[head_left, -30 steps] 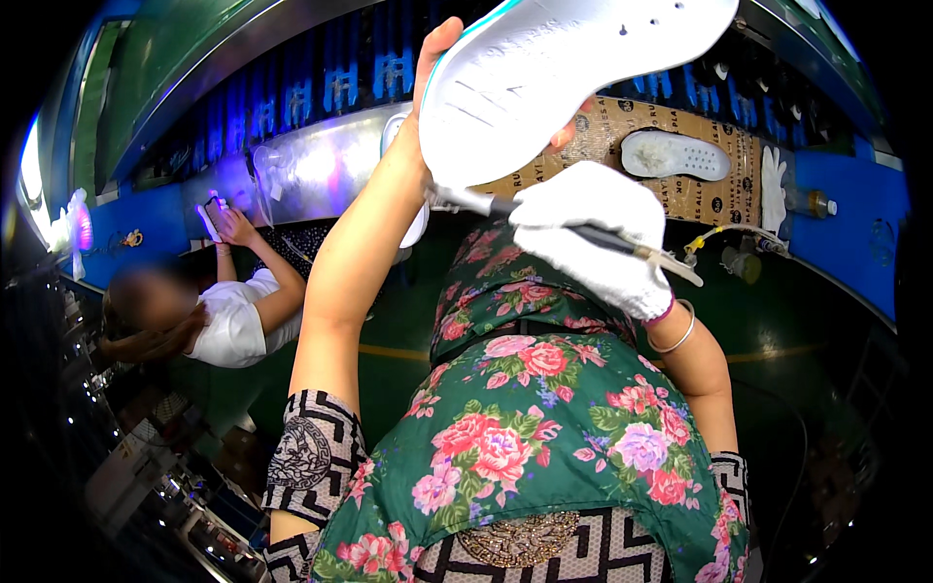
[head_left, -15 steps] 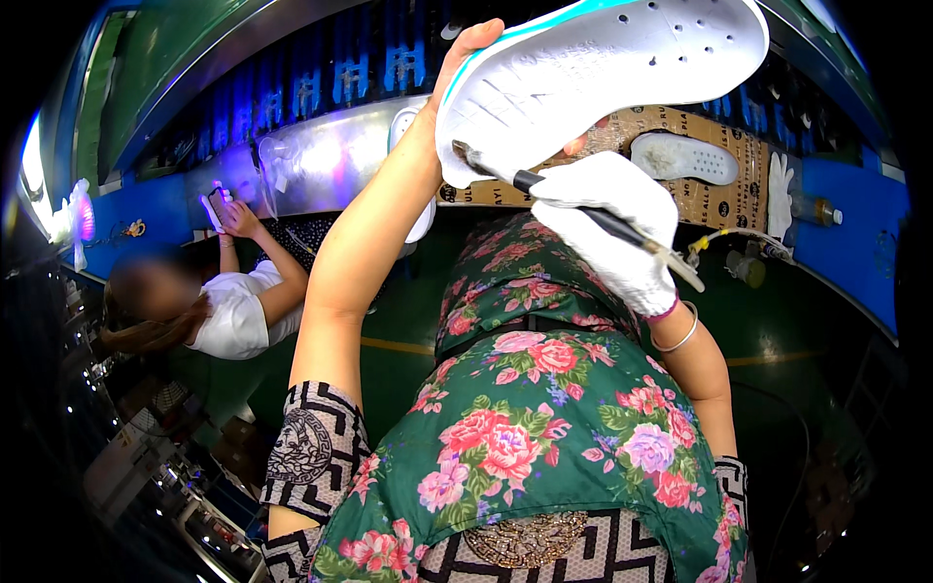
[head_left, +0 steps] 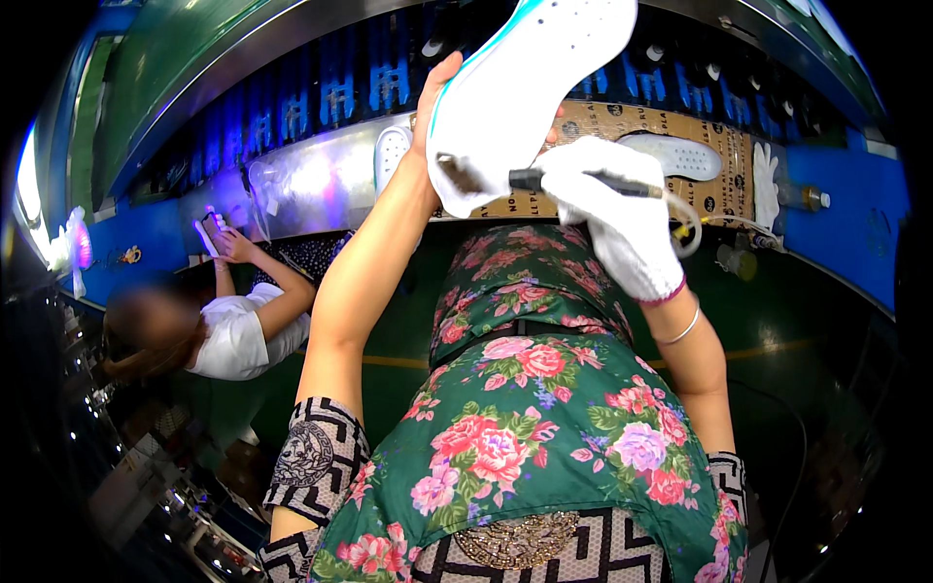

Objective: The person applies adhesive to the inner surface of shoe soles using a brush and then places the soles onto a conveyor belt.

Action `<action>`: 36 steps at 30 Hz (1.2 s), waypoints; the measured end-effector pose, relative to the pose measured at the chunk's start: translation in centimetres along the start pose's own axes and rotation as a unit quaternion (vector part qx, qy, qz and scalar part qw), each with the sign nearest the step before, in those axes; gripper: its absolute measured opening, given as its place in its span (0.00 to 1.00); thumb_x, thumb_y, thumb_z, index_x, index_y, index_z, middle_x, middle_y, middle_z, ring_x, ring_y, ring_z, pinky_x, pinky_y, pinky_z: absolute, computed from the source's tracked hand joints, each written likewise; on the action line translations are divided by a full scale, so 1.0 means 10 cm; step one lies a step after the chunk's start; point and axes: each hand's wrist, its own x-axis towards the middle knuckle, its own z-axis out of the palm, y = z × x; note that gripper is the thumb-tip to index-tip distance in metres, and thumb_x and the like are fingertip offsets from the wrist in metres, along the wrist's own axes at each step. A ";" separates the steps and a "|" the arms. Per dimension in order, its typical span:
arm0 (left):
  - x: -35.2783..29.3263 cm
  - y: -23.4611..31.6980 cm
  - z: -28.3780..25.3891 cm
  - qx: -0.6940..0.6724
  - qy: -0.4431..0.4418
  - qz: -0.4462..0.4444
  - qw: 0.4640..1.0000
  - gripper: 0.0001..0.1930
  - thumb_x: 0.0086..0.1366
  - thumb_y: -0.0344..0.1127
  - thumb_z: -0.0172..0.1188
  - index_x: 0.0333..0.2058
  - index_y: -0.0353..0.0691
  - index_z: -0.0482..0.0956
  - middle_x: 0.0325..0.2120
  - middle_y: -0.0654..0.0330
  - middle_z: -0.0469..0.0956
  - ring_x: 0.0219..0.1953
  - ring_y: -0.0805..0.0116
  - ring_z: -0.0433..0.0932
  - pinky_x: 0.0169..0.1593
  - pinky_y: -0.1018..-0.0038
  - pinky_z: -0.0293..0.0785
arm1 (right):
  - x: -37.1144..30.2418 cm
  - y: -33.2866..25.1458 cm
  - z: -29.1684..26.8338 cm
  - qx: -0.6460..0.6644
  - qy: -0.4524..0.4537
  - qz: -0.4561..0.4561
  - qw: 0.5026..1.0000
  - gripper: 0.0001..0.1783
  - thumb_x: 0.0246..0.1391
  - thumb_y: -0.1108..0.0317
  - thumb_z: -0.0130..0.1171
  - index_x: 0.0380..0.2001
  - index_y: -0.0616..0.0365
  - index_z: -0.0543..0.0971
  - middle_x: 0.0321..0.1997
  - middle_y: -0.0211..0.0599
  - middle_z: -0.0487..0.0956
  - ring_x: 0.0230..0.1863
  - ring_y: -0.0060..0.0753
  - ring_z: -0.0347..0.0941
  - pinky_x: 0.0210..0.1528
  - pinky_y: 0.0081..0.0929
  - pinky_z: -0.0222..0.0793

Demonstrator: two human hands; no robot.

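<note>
White sole [head_left: 525, 97] first: it is held up at the far side of the scene, above the cardboard-covered bench [head_left: 734, 155], its far end running out of my view and its heel end toward the near left. Over my link I see the bare left hand [head_left: 431, 107] part-open around it from behind, fingers along the left edge, fingertips just showing at the right; its palm is hidden from me. The gloved right hand [head_left: 607, 189] is closed around the handle of a brush [head_left: 527, 180], whose dark, blurred tip lies over the heel end. I cannot tell how hard the bristles press. To work this well, I would want a firm left grip close to the heel so the sole does not tip, bristles laid low, strokes short, light and even, and the left fingers clear of the brush's path. Well to the right, a second sole [head_left: 685, 157] lies on the cardboard.
</note>
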 end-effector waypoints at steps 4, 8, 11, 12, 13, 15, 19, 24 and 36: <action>-0.14 -0.29 -0.02 -0.067 0.003 -0.012 0.998 0.45 0.59 0.67 0.48 0.65 0.37 0.60 0.52 0.36 0.68 0.46 0.40 0.74 0.48 0.44 0.75 | 0.24 -0.13 -0.38 -0.218 -0.005 -0.088 0.972 0.12 0.52 0.70 0.68 0.39 0.61 0.84 0.32 0.31 0.84 0.30 0.16 0.77 0.33 0.14 0.73; -0.16 -0.46 0.07 -0.112 -0.013 -0.023 0.993 0.41 0.63 0.64 0.44 0.64 0.37 0.63 0.45 0.39 0.73 0.39 0.45 0.76 0.43 0.52 0.76 | 0.42 -0.29 -0.67 -0.418 0.060 -0.275 0.864 0.11 0.50 0.70 0.69 0.38 0.56 0.85 0.34 0.31 0.84 0.32 0.18 0.79 0.35 0.17 0.75; -0.20 -0.57 0.12 -0.116 -0.015 -0.033 0.993 0.41 0.62 0.64 0.45 0.63 0.36 0.63 0.45 0.39 0.73 0.38 0.45 0.76 0.43 0.53 0.75 | 0.54 -0.31 -0.75 -0.498 0.094 -0.433 0.746 0.09 0.52 0.72 0.65 0.38 0.56 0.85 0.35 0.33 0.82 0.34 0.24 0.79 0.37 0.18 0.74; -0.19 -0.61 0.10 -0.145 -0.034 -0.020 0.989 0.41 0.62 0.64 0.46 0.63 0.36 0.63 0.46 0.38 0.72 0.39 0.44 0.76 0.42 0.52 0.75 | 0.50 -0.32 -0.74 -0.541 0.094 -0.449 0.705 0.09 0.52 0.73 0.64 0.38 0.56 0.84 0.32 0.34 0.82 0.33 0.26 0.79 0.35 0.20 0.74; -0.19 -0.61 0.06 -0.144 -0.035 -0.020 0.989 0.41 0.62 0.64 0.46 0.63 0.36 0.63 0.46 0.38 0.72 0.39 0.44 0.76 0.42 0.52 0.75 | 0.46 -0.26 -0.69 -0.556 0.092 -0.454 0.690 0.08 0.52 0.73 0.65 0.37 0.56 0.84 0.32 0.34 0.81 0.32 0.27 0.79 0.34 0.21 0.74; -0.21 -0.55 -0.04 -0.125 -0.055 -0.005 0.991 0.42 0.62 0.65 0.45 0.64 0.36 0.63 0.51 0.35 0.70 0.45 0.40 0.75 0.44 0.48 0.75 | 0.29 -0.17 -0.51 -0.561 0.068 -0.404 0.719 0.09 0.51 0.71 0.66 0.37 0.57 0.84 0.32 0.35 0.82 0.33 0.27 0.79 0.33 0.20 0.74; -0.25 -0.46 -0.04 -0.170 0.075 0.048 0.981 0.44 0.61 0.68 0.45 0.65 0.37 0.61 0.55 0.32 0.66 0.51 0.36 0.73 0.47 0.42 0.74 | -0.06 -0.14 -0.17 -0.381 -0.043 -0.247 0.890 0.10 0.45 0.71 0.72 0.33 0.59 0.85 0.31 0.36 0.84 0.32 0.28 0.79 0.37 0.24 0.73; -0.25 -0.36 0.00 -0.122 -0.054 0.059 0.989 0.54 0.52 0.72 0.55 0.67 0.36 0.55 0.56 0.35 0.63 0.50 0.42 0.71 0.49 0.47 0.72 | -0.14 -0.26 0.04 -0.473 -0.037 -0.372 0.798 0.09 0.42 0.75 0.71 0.31 0.56 0.86 0.33 0.39 0.84 0.33 0.33 0.81 0.36 0.27 0.75; -0.10 -0.17 0.12 -0.049 -0.152 0.081 0.984 0.55 0.48 0.76 0.58 0.65 0.38 0.59 0.52 0.41 0.66 0.45 0.50 0.69 0.41 0.57 0.68 | -0.27 -0.06 0.13 -0.586 -0.120 -0.443 0.668 0.20 0.43 0.72 0.63 0.43 0.47 0.82 0.40 0.34 0.82 0.23 0.24 0.72 0.25 0.23 0.65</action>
